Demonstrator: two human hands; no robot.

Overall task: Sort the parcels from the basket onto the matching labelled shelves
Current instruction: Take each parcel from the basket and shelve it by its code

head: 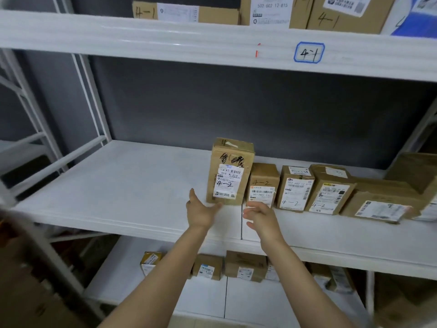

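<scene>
The tall cardboard parcel (230, 171) is standing upright on the middle shelf (118, 185), near its front edge, at the left end of a row of parcels. Its white shipping label is facing forward with "4-2" handwritten across it and black scribble above it.

The left hand (201, 210) is reaching in just left of the parcel's base. Its fingers are straight and apart and are gripping nothing. Its thumb is pointing at the parcel's lower left corner; whether it is touching the cardboard I cannot tell. The right hand (260, 216) is hovering just beside the lower right corner, with its fingers loosely spread and nothing in them. It is partly covering the front of the small parcel (262, 183).

That small parcel, also marked "4-2", is sitting right against the tall one. To its right, a third parcel (295, 188) and a fourth parcel (329, 190) are showing the same mark. After them a flat parcel (378, 204) is lying low, with a large plain box (416, 171) behind it.

The upper shelf (165, 41) is carrying a blue-bordered tag (309, 52) reading "4-1", and the boxes (189, 13) on it are marked "4-1". More small parcels (246, 266) are lining the lower shelf (260, 304).
</scene>
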